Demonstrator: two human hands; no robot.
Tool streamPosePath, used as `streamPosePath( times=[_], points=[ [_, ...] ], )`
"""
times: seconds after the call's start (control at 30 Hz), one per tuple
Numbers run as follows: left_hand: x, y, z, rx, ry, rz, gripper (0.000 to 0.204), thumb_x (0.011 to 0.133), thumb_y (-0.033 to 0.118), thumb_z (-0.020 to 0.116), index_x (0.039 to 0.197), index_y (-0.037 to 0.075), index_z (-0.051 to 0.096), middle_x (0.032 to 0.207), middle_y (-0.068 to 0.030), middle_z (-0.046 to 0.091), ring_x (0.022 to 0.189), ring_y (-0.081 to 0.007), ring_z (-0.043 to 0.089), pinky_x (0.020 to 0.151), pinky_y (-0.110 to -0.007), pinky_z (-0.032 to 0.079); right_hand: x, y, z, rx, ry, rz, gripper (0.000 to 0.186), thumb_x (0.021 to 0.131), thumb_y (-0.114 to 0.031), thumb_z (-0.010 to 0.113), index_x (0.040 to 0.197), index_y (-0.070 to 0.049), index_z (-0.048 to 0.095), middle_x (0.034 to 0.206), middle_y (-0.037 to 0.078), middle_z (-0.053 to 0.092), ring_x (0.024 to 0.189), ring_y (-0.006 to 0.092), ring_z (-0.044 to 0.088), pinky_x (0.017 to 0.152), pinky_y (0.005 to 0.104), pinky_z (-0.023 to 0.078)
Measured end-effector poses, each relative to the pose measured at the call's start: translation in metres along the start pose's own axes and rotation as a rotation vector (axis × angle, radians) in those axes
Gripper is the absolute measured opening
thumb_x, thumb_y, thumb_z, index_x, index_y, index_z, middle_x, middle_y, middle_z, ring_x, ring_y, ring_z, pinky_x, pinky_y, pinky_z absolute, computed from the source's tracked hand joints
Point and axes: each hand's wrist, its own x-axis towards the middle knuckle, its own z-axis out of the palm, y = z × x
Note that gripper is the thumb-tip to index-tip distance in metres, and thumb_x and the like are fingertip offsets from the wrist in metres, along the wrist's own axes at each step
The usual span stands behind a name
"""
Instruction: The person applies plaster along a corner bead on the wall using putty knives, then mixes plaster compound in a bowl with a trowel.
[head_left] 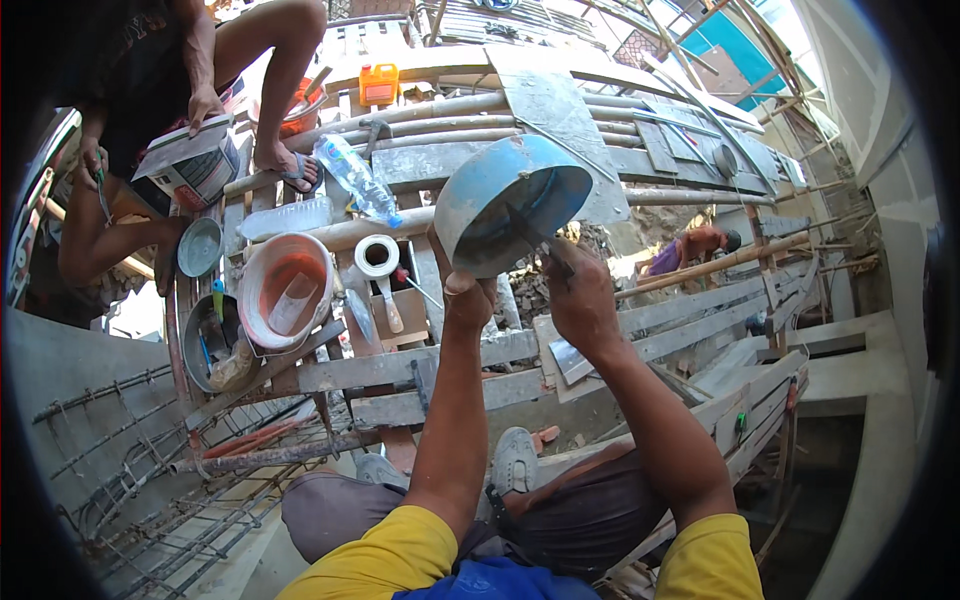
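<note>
My left hand (465, 297) grips the lower left side of a round blue basin (568, 186), raised and tilted in front of me. The basin is worn, with greyish residue on its wall. In my right hand (582, 300) is a scraper with a dark flat blade (524, 229), which reaches into the basin. Whether the blade touches the inner wall I cannot tell. The fingers of my left hand are partly hidden behind the basin.
Left of my hands stand a bucket (249, 322) with an orange inside, a roll of white tape (376, 257) and a plastic bottle (355, 178). A co-worker holds a tub (190, 172). Another person (690, 249) is lower down at right. Gaps separate the planks (440, 398); rebar (190, 510) lies lower left.
</note>
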Motion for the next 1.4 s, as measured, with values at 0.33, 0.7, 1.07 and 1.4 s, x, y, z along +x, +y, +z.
streamPosePath(
  times=[0.33,0.7,1.07,1.4],
  points=[
    [-0.005,-0.014,-0.016,0.051,0.112,-0.209,0.117,0.054,0.073,0.071,0.143,0.016,0.020,0.132,-0.0091,0.044,0.122,-0.0256,0.048,0.098,-0.041,0.048,-0.009,-0.008,0.009,0.936,-0.260,0.561,0.016,0.091,-0.012,0.057,0.096,0.001,0.065,0.077,0.003,0.064,0.064,0.0112,0.058,0.055,0.0279,0.046],
    [-0.006,0.002,0.023,-0.201,0.122,-0.096,0.119,0.055,0.073,0.072,0.143,0.008,0.025,0.140,-0.0096,0.040,0.129,-0.0265,0.042,0.107,-0.042,0.039,0.000,0.022,0.000,0.739,0.089,0.541,0.019,0.090,-0.009,0.058,0.102,0.006,0.063,0.095,0.014,0.066,0.079,0.0194,0.066,0.064,0.0324,0.054],
    [0.005,0.018,0.015,0.077,0.021,-0.081,0.097,0.070,0.055,0.078,0.136,0.010,0.023,0.131,-0.0126,0.045,0.121,-0.0248,0.048,0.101,-0.040,0.043,0.004,0.030,-0.007,-0.184,0.077,-0.134,0.038,0.078,0.008,0.048,0.112,0.000,0.062,0.099,0.021,0.062,0.094,0.0376,0.058,0.084,0.0434,0.046],
    [-0.003,0.000,0.014,0.091,0.038,0.037,0.103,0.066,0.065,0.075,0.135,0.013,0.020,0.128,-0.0109,0.042,0.118,-0.0231,0.046,0.099,-0.038,0.043,-0.009,0.013,0.013,0.032,-0.155,0.107,0.034,0.082,0.003,0.049,0.113,-0.004,0.061,0.085,0.021,0.065,0.081,0.0408,0.060,0.074,0.0478,0.046]
  ],
)
